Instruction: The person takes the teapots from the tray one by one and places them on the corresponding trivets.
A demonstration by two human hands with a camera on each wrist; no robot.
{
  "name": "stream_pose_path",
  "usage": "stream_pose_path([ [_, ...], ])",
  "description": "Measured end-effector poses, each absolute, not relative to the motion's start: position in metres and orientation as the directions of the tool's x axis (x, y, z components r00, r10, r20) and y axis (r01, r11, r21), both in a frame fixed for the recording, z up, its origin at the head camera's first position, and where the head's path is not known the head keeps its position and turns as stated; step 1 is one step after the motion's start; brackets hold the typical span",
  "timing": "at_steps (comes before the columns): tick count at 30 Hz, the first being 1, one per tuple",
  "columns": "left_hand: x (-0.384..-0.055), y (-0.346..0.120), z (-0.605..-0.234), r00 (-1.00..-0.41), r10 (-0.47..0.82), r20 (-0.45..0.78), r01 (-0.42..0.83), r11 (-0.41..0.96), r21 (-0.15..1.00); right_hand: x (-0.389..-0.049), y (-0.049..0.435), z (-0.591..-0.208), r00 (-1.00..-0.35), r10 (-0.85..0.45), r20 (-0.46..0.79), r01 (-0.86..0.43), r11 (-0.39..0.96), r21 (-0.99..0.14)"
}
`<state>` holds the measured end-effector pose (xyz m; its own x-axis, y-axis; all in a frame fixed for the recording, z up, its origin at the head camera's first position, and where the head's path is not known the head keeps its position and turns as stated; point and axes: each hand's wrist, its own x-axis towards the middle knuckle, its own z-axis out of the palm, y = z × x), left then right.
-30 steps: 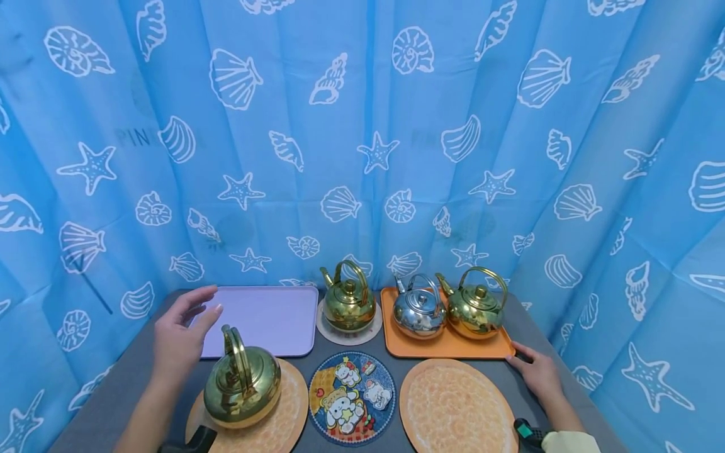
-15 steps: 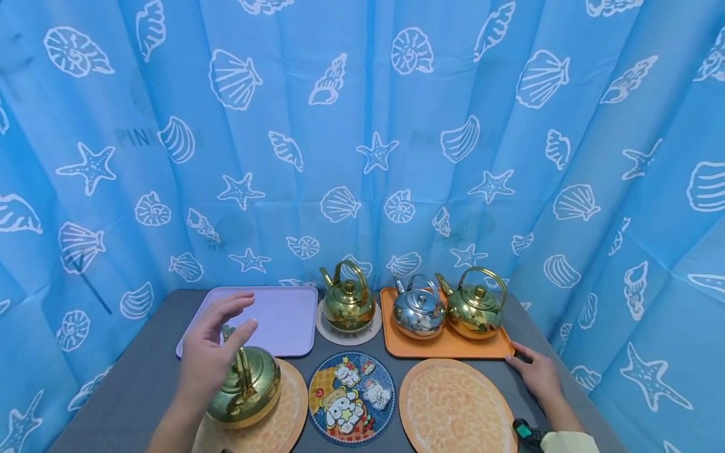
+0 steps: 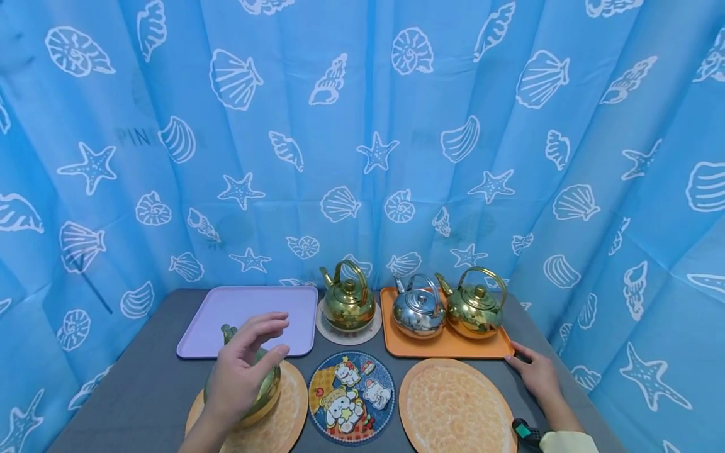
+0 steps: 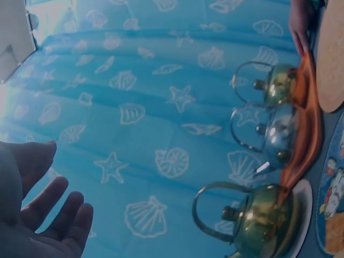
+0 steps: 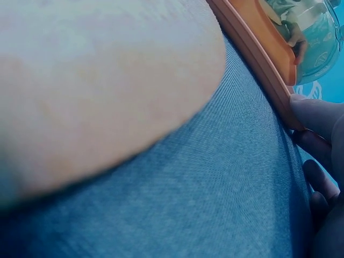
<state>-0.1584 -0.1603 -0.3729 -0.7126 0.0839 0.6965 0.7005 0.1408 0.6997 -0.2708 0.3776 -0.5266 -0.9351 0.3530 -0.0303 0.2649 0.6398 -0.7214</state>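
My left hand (image 3: pixel 243 371) is in front of a gold kettle (image 3: pixel 272 385) and hides most of it. Its thumb and fingers are apart, with nothing between them in the left wrist view. That kettle stands on a round tan placemat (image 3: pixel 289 418). At the right, my right hand (image 3: pixel 538 371) pinches the near corner of the orange tray (image 3: pixel 396 346); in the right wrist view the thumb (image 5: pixel 314 112) lies over the rim, a finger under it. A silver kettle (image 3: pixel 420 313) and a second gold kettle (image 3: pixel 476 309) stand on this tray.
A lilac tray (image 3: pixel 286 318) lies at the back left. Beside it, another gold kettle (image 3: pixel 348 303) stands on a small pale mat (image 3: pixel 348 338). A blue cartoon mat (image 3: pixel 352 398) and another tan placemat (image 3: pixel 459 406) lie in front. A blue shell-print curtain (image 3: pixel 362 157) hangs behind.
My left hand has moved right and down, from the left of the front gold kettle to in front of it. My right hand, the trays and the kettles stay put.
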Motion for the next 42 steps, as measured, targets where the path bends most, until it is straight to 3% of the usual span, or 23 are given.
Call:
stream_pose_path([
  [14,-0.155,-0.127,-0.406,-0.788,0.167,0.593,0.61,0.071,0.789,-0.266,0.378,-0.527,-0.95,0.311,0.007,0.211,0.66,-0.721],
  [21,-0.163,-0.112,-0.428,-0.786,0.186,0.59,0.601,0.005,0.799,-0.267,0.378,-0.526,-0.947,0.322,-0.009,0.229,0.654,-0.721],
  [26,-0.169,-0.101,-0.446,-0.827,0.174,0.535,0.542,-0.011,0.84,-0.269,0.377,-0.526,-0.939,0.343,-0.022,0.25,0.636,-0.73],
  [36,-0.181,-0.078,-0.489,-0.911,0.196,0.363,0.378,0.042,0.925,-0.268,0.377,-0.528,-0.939,0.343,-0.015,0.246,0.64,-0.728],
  [42,-0.189,-0.067,-0.502,-0.92,0.175,0.351,0.376,0.137,0.916,-0.267,0.377,-0.528,-0.938,0.347,-0.013,0.247,0.64,-0.727],
])
